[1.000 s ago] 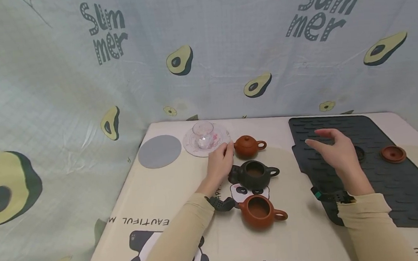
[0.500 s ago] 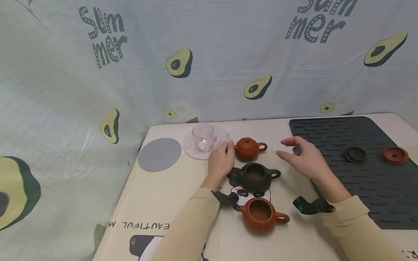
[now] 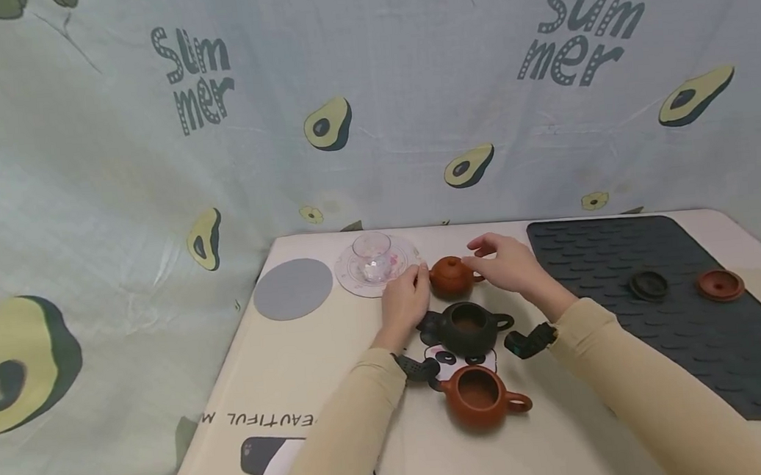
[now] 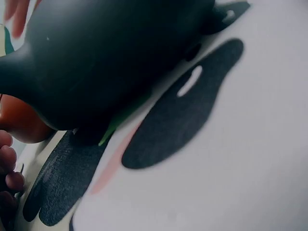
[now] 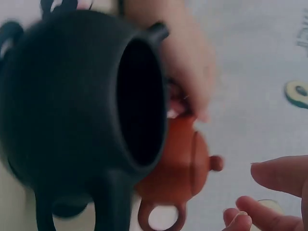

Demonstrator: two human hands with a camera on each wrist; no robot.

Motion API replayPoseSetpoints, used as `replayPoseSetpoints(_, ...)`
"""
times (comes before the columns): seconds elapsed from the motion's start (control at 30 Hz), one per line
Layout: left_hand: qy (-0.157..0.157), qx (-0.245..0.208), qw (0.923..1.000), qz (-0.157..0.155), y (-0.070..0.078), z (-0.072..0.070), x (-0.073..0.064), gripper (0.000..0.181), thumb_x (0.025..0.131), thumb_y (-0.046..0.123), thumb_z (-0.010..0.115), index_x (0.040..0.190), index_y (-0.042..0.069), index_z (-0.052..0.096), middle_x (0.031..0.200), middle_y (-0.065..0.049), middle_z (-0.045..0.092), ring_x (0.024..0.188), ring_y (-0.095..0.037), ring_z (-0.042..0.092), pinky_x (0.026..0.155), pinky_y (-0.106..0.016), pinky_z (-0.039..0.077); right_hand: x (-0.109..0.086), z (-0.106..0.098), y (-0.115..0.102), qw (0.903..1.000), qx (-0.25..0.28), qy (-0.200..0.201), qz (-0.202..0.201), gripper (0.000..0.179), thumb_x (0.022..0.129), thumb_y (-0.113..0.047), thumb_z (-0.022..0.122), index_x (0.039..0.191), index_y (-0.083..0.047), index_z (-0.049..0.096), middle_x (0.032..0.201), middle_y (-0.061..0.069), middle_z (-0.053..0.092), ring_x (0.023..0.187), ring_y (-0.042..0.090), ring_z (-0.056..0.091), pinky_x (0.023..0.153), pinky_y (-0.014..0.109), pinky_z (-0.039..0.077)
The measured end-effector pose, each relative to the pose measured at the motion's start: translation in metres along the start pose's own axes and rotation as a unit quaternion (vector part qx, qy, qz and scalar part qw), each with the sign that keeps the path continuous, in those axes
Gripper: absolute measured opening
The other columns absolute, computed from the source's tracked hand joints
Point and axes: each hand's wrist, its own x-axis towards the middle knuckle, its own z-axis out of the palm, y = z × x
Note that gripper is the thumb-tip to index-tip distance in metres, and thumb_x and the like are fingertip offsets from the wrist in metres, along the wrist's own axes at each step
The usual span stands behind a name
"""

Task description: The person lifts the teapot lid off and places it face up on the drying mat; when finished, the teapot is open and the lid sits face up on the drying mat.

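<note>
A small reddish-brown teapot [image 3: 450, 280] with its lid on stands at the back of the table. My left hand [image 3: 405, 298] pinches it at the spout, fingers curled; the exact contact is partly hidden. Right of that teapot hovers my right hand [image 3: 504, 262], thumb and fingers spread apart, close to the lid and handle. In the right wrist view a gap shows between my right fingertips [image 5: 262, 173] and the lid knob [image 5: 216, 163]. A lidless black teapot [image 3: 456, 335] is nearer me, and in front of it a lidless reddish-brown teapot [image 3: 475, 407].
On a dark ridged mat [image 3: 627, 353] at the right lie a black lid [image 3: 649, 286] and a reddish-brown lid [image 3: 720, 285]. At the back left, a clear glass cup [image 3: 373, 256] stands on a patterned plate [image 3: 350, 278], beside a grey disc [image 3: 293, 289]. A printed curtain [image 3: 394, 60] hangs behind.
My right hand has moved left from over the dark mat to the lidded teapot, uncovering the black lid. My left hand stays at the spout.
</note>
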Motion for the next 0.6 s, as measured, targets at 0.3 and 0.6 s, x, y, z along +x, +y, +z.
replayPoseSetpoints(0.3, 0.005, 0.0, 1.0, -0.004, -0.004, 0.003, -0.001, 0.043, 0.109, 0.04, 0.041, 0.079, 0.015, 0.059, 0.069, -0.003, 0.055, 0.075, -0.025, 0.056, 0.067, -0.036, 0.04, 0.016, 0.009, -0.007, 0.9954, -0.092, 0.014, -0.02, 0.042, 0.103, -0.034, 0.056, 0.126, -0.001, 0.069, 0.117, 0.021, 0.068, 0.103, 0.036, 0.062, 0.085, 0.048, 0.053)
replayPoseSetpoints(0.6, 0.009, 0.006, 0.9999, 0.011, -0.003, 0.002, 0.0, 0.042, 0.109, 0.039, 0.042, 0.08, 0.014, 0.061, 0.071, -0.004, 0.058, 0.075, -0.027, 0.058, 0.068, -0.038, 0.042, 0.018, 0.019, -0.018, 0.9871, -0.156, 0.023, -0.029, 0.034, 0.098, -0.037, 0.068, 0.109, -0.007, 0.078, 0.098, 0.011, 0.073, 0.084, 0.027, 0.062, 0.072, 0.041, 0.052)
